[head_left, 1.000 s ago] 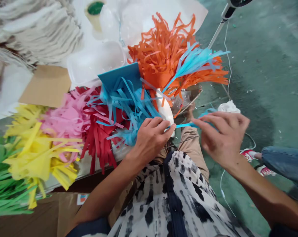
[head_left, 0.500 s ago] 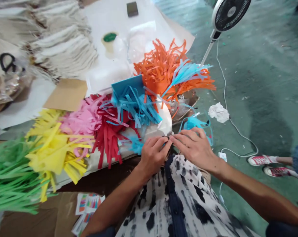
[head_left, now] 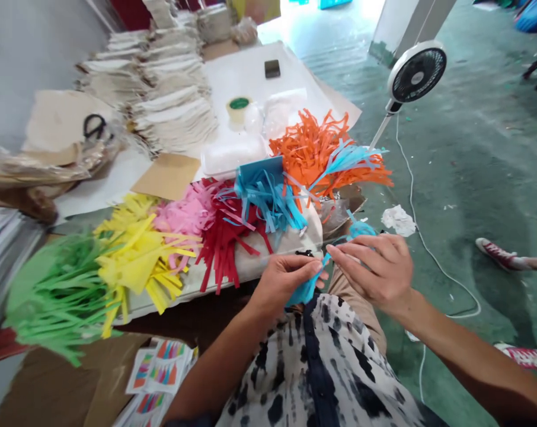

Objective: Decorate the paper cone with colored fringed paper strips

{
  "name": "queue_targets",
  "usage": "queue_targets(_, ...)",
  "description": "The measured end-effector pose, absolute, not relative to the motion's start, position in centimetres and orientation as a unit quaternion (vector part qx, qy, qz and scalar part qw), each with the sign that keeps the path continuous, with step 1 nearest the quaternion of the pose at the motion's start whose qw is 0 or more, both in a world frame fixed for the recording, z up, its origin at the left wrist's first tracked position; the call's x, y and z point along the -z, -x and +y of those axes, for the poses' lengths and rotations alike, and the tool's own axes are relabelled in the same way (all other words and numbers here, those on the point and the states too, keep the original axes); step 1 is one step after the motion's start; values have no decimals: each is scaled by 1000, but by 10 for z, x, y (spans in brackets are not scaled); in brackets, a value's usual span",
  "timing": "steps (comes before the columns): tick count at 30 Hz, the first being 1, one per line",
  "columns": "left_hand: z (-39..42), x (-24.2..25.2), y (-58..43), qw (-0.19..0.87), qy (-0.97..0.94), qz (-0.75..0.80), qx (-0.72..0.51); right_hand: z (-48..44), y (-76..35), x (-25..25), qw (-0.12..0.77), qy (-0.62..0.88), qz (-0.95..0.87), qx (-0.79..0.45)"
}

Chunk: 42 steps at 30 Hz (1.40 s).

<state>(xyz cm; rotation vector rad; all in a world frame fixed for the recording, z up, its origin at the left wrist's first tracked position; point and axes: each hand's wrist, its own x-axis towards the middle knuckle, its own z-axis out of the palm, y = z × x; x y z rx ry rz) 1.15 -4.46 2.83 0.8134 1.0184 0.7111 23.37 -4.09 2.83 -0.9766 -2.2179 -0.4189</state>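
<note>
In front of my shirt, my left hand is closed on a light blue tissue-paper tassel, pinching it between thumb and fingers. Part of the tassel hangs below that hand. My right hand is closed too, its fingertips pinching the tassel's top end close to the left thumb. More blue paper strands show behind the right fingers. A small black item lies on the table edge just beyond the left hand; its kind is unclear.
Fringed paper bundles in green, yellow, pink, red, blue and orange line the table edge. Behind are a tape roll and cloth stacks. A fan stands right; a person's shoe shows.
My view has tilted up and left. My hands have drawn slightly apart, and the blue tassel now hangs under my left hand. The other person's feet at the right have stepped apart.
</note>
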Motion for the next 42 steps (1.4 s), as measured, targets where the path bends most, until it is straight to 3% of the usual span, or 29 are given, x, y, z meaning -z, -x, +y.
queue_targets(5,-46,-27,-8,822,-242,403,-321,-42,-220,-38,389,388,-834,53)
queue_targets(11,-42,-32,-10,675,-384,410,-479,-31,-188,-41,490,461,-646,-361)
queue_targets(15,-37,-34,-2,657,-381,404,-510,-15,-172,-38,491,448,-573,-479)
queue_targets(18,-37,-33,6,623,-379,436,-528,-4,-164,-37,444,416,-584,-537)
queue_targets(26,-24,-29,42,544,-387,493,-557,42,-122,-60,385,377,-718,-441)
queue_targets(29,-20,-22,57,540,-380,527,-535,115,-98,-73,393,403,-769,-303)
queue_targets(30,-20,-20,62,540,-387,535,-522,146,-88,-76,362,436,-790,-233)
queue_targets(32,-22,-17,69,536,-409,548,-495,207,-69,-78,193,505,-834,-110)
queue_targets(35,-25,-12,77,534,-425,555,-475,277,-39,-69,79,514,-849,-94)
queue_targets(42,-21,-7,89,587,-337,538,-502,309,-7,-39,-51,529,-844,-72)
